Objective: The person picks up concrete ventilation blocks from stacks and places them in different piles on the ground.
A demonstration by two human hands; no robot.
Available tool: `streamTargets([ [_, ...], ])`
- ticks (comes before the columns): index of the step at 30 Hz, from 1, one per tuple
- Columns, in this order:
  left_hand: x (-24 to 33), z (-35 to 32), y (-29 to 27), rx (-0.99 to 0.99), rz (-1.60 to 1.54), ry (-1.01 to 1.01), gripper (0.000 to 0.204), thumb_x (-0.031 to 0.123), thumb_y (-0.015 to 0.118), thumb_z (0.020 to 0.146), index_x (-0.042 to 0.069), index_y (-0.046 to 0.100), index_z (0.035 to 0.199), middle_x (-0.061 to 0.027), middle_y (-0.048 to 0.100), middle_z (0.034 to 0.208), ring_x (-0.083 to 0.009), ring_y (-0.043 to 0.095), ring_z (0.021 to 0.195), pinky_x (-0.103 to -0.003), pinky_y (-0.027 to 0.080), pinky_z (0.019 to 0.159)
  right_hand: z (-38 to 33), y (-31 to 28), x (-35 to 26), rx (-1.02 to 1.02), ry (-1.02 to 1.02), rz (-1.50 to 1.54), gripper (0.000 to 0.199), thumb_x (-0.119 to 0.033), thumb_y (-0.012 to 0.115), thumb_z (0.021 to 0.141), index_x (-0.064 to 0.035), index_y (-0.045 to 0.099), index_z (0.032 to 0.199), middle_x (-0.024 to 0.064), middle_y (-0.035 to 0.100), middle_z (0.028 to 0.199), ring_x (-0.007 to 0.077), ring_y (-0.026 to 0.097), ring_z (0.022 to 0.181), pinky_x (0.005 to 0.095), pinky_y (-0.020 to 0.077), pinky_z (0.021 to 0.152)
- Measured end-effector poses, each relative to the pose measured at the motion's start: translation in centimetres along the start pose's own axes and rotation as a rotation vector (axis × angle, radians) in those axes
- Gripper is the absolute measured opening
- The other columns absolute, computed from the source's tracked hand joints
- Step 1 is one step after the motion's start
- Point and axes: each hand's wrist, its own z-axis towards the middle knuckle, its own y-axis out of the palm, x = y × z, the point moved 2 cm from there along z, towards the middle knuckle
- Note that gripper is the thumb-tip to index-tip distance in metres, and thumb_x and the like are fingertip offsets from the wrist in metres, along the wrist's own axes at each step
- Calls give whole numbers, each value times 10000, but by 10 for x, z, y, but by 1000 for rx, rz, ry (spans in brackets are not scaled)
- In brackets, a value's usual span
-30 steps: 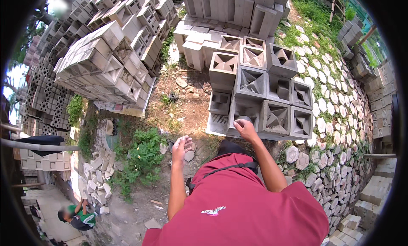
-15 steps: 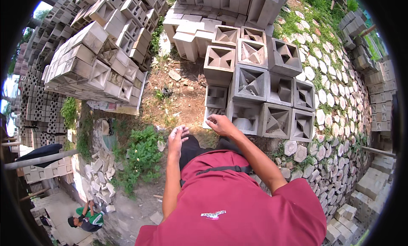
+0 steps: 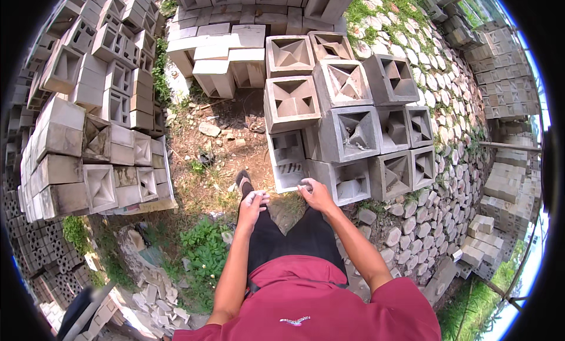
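My left hand [image 3: 254, 208] hangs above my thigh and sandalled foot [image 3: 243, 182], fingers loosely bent and apart, holding nothing. My right hand [image 3: 315, 195] is beside the near corner of a low pale block [image 3: 288, 175], which has dark slanted stripes of shade on it. Its fingers are half curled with nothing visible between them; whether the tips touch the block I cannot tell. Just right of that hand stands a group of square grey concrete vent blocks with angled hollows, among them a near one [image 3: 348, 179] and a taller-stacked one [image 3: 348, 134].
A high stack of similar blocks [image 3: 56, 141] rises on the left. Pale long blocks [image 3: 231, 61] lie piled ahead. Hexagonal pavers [image 3: 412, 223] cover the grassy ground to the right. Stones [image 3: 209, 129] lie on bare soil, and a leafy plant [image 3: 206, 247] grows at my left.
The view has swung so the far-off person in green has left the picture. My left foot now shows. My right hand is lower beside the pale block; both hands stay empty.
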Motion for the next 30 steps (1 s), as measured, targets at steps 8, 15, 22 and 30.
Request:
streamTargets([
  [8,-63,195,-107,-19,68,-167,276,271,475,944,75,588,1102,-47,654,989,-116,596,839,-285,476,723,149,139,91,273,47,-136,704,-255,659,812,74,320,1333,290,437,1283,321,563,1061,375,456,885],
  [15,-138,414,-136,48,97,-13,242,178,472,923,34,601,1069,-63,664,924,-117,591,770,-260,470,651,331,252,217,157,197,-294,866,-279,686,772,57,187,1394,359,460,1223,467,488,1110,441,412,948],
  [22,-213,446,-113,-35,-5,-116,254,186,468,928,36,607,1078,-61,666,917,-120,607,805,-251,456,678,407,309,243,308,193,-231,771,-207,688,778,39,223,1342,334,512,1161,451,519,1088,442,427,916],
  [30,-246,401,-106,12,-84,-242,243,190,488,922,16,633,1008,-37,660,875,-109,613,748,-234,481,609,405,318,241,331,466,-402,441,-294,666,805,-7,476,1082,267,614,978,430,596,930,474,479,785],
])
